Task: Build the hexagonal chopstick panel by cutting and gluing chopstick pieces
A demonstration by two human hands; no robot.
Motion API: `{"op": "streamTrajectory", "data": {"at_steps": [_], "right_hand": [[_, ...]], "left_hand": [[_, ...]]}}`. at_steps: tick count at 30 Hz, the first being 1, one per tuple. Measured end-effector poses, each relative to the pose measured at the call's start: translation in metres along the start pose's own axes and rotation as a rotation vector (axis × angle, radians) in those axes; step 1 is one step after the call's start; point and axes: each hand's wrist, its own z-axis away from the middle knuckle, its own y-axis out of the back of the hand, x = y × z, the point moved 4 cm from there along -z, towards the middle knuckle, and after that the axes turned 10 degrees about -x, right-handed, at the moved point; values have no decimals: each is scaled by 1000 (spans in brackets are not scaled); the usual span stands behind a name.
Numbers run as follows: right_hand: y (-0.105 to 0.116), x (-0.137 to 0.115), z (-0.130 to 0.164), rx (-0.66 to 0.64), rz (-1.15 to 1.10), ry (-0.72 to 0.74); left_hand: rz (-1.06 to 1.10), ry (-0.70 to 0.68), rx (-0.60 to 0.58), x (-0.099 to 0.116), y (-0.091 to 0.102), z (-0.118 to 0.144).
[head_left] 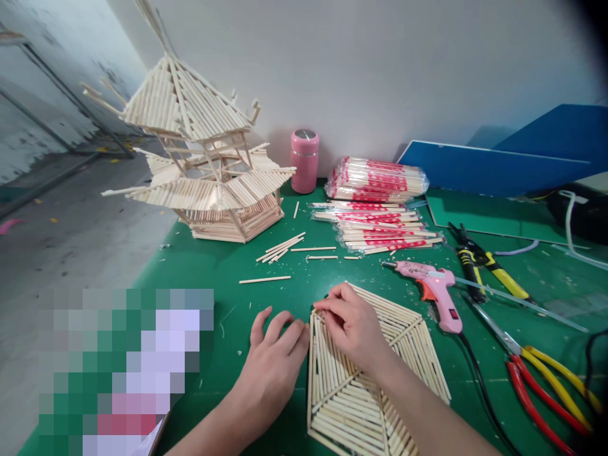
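The flat hexagonal panel of glued chopstick lengths (370, 386) lies on the green cutting mat (228, 278), directly in front of the person and close to the near edge of the table. The right hand (354, 323) rests on the panel's upper left corner with fingertips pinched together at the outermost stick; whether a loose stick sits between them cannot be told. The left hand (275, 358) lies on the mat with fingers loosely curled, holding nothing, its fingertips touching the panel's left edge as a stop. For good seating, press the edge stick flush against its neighbour while the left hand braces the panel against sliding, and keep pressure low on the thin strips. Open mat lies to the left of the panel and just above it, where cut sticks (280, 248) are scattered. To the right, the pink glue gun (439, 292) lies just beside the panel, with yellow-handled pliers (484, 266) and red-and-yellow cutters (541, 373) further out; keep the forearm off the nozzle and cord. The chopstick pagoda model (209, 164), pink flask (304, 161) and wrapped chopstick packs (377, 202) stand well apart at the back.
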Motion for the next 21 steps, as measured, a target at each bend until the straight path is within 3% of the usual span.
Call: {"op": "streamTrajectory", "data": {"at_steps": [21], "right_hand": [[-2, 1, 2, -1, 1, 9]], "left_hand": [[-23, -11, -51, 1, -3, 2]]}}
